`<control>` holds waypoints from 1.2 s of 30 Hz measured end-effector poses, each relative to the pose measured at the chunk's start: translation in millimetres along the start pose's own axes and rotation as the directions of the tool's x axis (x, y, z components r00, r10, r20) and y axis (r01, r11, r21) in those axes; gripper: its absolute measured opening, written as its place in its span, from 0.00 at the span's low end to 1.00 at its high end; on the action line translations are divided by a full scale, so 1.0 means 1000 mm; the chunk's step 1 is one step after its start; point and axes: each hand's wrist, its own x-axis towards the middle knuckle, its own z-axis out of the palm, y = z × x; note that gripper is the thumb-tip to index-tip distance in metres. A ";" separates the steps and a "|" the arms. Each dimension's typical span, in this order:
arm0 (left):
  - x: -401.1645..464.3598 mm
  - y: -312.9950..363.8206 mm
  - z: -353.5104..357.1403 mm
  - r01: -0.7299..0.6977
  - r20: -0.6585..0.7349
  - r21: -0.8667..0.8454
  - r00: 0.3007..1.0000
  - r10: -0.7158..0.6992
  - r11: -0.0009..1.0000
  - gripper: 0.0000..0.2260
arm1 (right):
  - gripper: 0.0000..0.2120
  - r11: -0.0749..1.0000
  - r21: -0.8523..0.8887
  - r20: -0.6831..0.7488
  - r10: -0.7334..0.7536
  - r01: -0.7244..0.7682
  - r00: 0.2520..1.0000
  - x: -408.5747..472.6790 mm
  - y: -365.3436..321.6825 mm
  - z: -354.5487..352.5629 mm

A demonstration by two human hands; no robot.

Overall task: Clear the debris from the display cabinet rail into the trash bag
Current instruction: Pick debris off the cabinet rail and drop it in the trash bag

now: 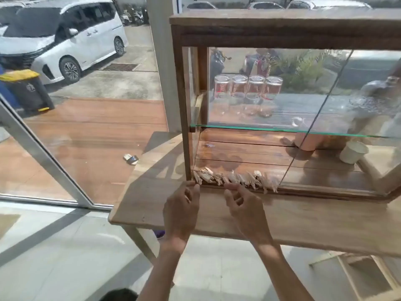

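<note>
Barely begun: pale, splintery wood debris (234, 178) heaped along wooden display cabinet's bottom rail (325, 190) on wooden worktop (303, 216); left hand (181, 216), right hand (247, 211) just beside, grips loosely spread, empty; no trash bag visible.

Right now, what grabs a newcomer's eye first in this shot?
The pale, splintery debris heaped along the bottom front rail of the wooden display cabinet, at its left end, stands out first. Just below it, the left hand and right hand hover empty, fingers curled, over the wooden table. Four upturned glasses line the glass shelf inside.
</note>
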 end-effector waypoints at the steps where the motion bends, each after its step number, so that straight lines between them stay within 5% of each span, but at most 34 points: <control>1: 0.003 -0.002 0.003 0.002 -0.016 -0.015 1.000 -0.003 1.000 0.10 | 0.07 1.000 -0.020 -0.015 0.009 -0.009 1.000 0.004 -0.001 0.004; 16: 0.024 0.010 0.042 0.080 -0.114 0.102 0.991 -0.069 0.992 0.23 | 0.18 0.910 -0.414 0.051 0.020 0.003 0.998 0.053 -0.018 0.013; 27: 0.027 0.005 0.050 0.069 -0.125 0.073 0.990 -0.060 0.995 0.16 | 0.17 0.875 -0.484 -0.008 -0.024 0.017 1.000 0.065 -0.018 0.024; 36: 0.025 0.001 0.048 0.035 -0.123 0.044 0.992 -0.029 0.998 0.16 | 0.20 0.883 -0.462 0.018 0.104 -0.084 0.994 0.071 -0.027 0.033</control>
